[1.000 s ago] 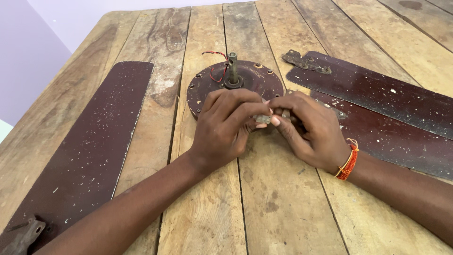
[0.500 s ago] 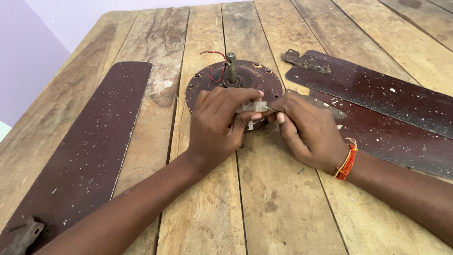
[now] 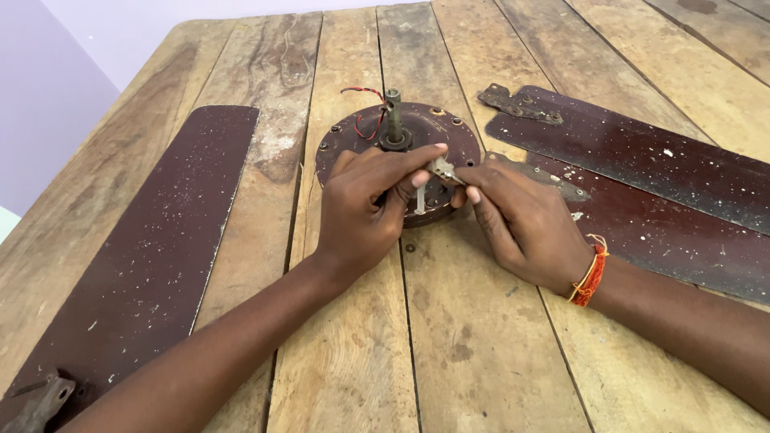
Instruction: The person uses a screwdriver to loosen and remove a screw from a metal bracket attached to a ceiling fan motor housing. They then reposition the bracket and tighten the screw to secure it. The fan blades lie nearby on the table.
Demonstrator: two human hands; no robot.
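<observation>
A round dark-brown fan motor housing lies on the wooden table, with an upright shaft and red and black wires at its middle. My left hand and my right hand meet over the housing's near edge. Both pinch a small grey metal piece between fingertips; a thin pale strip hangs below it. My right wrist wears an orange thread band.
One long dark-brown fan blade lies at the left, its metal bracket at the near end. Two more blades lie at the right, one with a bracket towards the housing. A lilac wall is beyond the table's far-left edge.
Both hands have lifted slightly off the housing and the small metal piece now shows between the fingertips. The view has shifted a little; the housing and blades stay put.
</observation>
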